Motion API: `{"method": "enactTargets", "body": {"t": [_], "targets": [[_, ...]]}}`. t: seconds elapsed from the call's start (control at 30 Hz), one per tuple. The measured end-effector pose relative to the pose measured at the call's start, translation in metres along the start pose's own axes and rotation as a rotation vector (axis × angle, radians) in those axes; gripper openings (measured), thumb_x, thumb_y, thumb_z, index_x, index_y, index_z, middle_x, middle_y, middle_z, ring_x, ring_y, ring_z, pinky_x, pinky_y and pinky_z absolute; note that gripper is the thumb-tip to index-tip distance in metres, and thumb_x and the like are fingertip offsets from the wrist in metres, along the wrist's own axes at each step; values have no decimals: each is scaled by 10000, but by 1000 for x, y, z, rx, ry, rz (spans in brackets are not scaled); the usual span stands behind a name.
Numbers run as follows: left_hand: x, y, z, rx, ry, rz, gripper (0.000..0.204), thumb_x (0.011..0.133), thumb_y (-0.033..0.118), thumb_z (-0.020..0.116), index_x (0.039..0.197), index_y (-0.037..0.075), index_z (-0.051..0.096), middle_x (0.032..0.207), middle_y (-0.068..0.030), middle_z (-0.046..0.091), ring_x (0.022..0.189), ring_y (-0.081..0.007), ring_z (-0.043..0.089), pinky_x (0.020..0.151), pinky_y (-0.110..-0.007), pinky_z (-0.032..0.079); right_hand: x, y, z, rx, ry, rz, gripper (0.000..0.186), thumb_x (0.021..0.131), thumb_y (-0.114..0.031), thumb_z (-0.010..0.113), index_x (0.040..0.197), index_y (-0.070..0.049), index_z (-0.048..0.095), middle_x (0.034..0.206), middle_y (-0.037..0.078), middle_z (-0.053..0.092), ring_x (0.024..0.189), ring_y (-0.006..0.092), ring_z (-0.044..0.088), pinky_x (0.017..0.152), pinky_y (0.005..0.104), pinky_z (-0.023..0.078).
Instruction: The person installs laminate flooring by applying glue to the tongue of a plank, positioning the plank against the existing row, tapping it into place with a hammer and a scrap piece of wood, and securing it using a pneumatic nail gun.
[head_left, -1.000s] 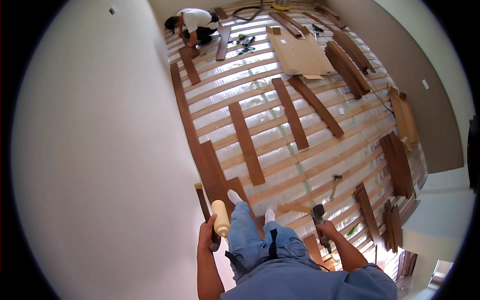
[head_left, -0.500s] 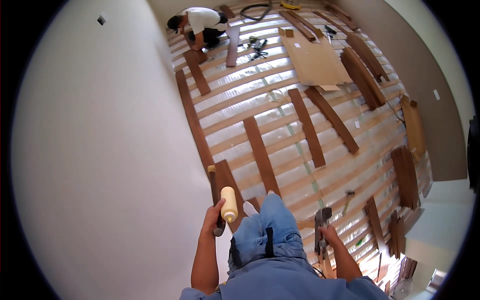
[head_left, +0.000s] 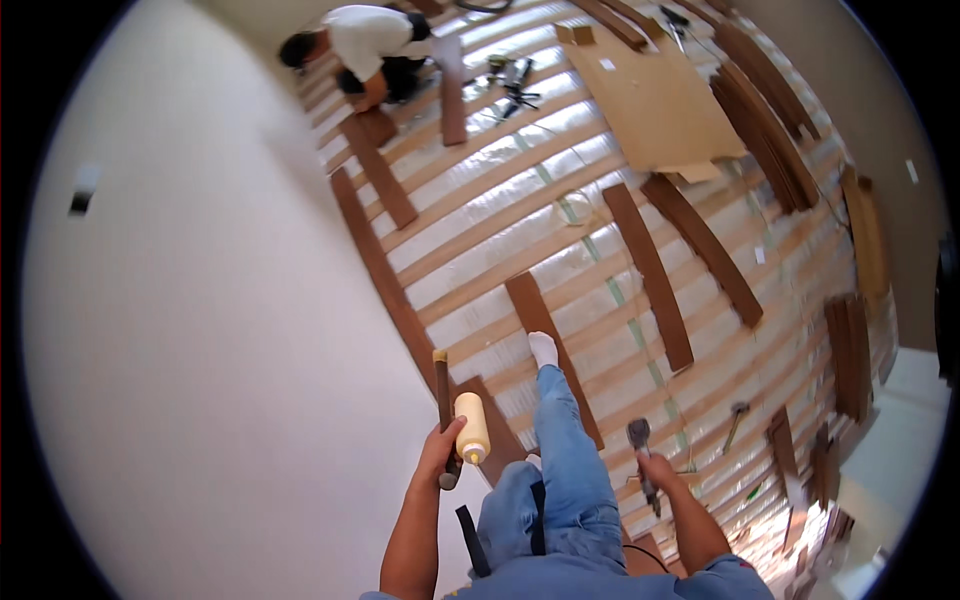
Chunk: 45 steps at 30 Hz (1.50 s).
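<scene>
My left hand [head_left: 438,452] is closed around a cream squeeze bottle [head_left: 471,424] with its nozzle pointing down. The same hand grips a long dark stick-like tool [head_left: 442,388] with a tan tip and a rounded lower end; I cannot tell its exact kind. Lower right, my right hand [head_left: 658,472] is wrapped around a grey and black handheld tool [head_left: 638,434], perhaps a power tool. Both hands are above the floor. My white-socked foot [head_left: 542,348] is on or over a brown floorboard [head_left: 526,298].
Pale joists [head_left: 470,238] cross silvery sheeting, with loose brown planks [head_left: 650,280] scattered over them. A white wall [head_left: 220,330] runs along the left. Ahead, another person [head_left: 365,45] crouches beside planks. A cardboard sheet [head_left: 660,110] lies farther off; a hammer [head_left: 736,425] lies right.
I have stepped forward: one leg now stretches ahead, and the planks and crouching person appear closer. Both hands keep hold of their things; the right-hand tool has turned.
</scene>
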<state>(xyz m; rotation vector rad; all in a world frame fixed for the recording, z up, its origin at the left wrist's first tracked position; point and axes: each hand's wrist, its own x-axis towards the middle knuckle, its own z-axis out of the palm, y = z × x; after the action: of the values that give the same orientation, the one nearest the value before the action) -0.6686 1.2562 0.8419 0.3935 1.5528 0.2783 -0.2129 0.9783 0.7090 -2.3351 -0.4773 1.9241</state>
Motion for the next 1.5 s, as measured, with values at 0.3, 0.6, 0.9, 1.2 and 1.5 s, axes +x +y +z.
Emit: {"method": "enactTargets", "body": {"t": [0.3, 0.6, 0.9, 1.2, 1.5], "targets": [[235, 156, 52, 169, -94, 59, 414, 971, 440, 695, 1076, 48, 612, 690, -13, 592, 479, -111, 537, 406, -276, 403, 161, -267, -51, -178, 179, -302, 409, 956, -389, 699, 1050, 0, 616, 905, 166, 677, 839, 293, 649, 751, 419, 512], [557, 149, 95, 292, -162, 196, 531, 922, 564, 714, 1060, 64, 603, 632, -8, 563, 392, -121, 473, 355, -279, 363, 506, -237, 33, -427, 539, -427, 404, 843, -285, 782, 1082, 7, 637, 1032, 263, 687, 1011, 456, 654, 873, 519, 510], [780, 94, 112, 143, -142, 441, 462, 958, 377, 748, 1144, -33, 642, 871, -87, 695, 694, -163, 666, 602, -307, 529, 677, -139, 87, -512, 823, -493, 377, 790, -161, 780, 1104, -17, 629, 1021, 251, 647, 1020, 463, 596, 907, 540, 470], [822, 115, 148, 62, -275, 404, 376, 982, 449, 676, 940, 78, 624, 588, 20, 489, 400, -112, 433, 376, -286, 340, 672, -188, 117, -504, 1026, -789, 531, 776, -118, 751, 1272, -14, 594, 1225, 213, 572, 1157, 420, 529, 1029, 521, 427], [877, 102, 169, 44, -470, 404, 764, 989, 670, 546, 1344, -7, 535, 849, -141, 734, 460, -136, 508, 433, -305, 459, 664, -275, 141, -490, 728, -1139, 557, 852, -128, 735, 1365, -22, 544, 1235, 213, 603, 1179, 402, 559, 1040, 460, 458]]}}
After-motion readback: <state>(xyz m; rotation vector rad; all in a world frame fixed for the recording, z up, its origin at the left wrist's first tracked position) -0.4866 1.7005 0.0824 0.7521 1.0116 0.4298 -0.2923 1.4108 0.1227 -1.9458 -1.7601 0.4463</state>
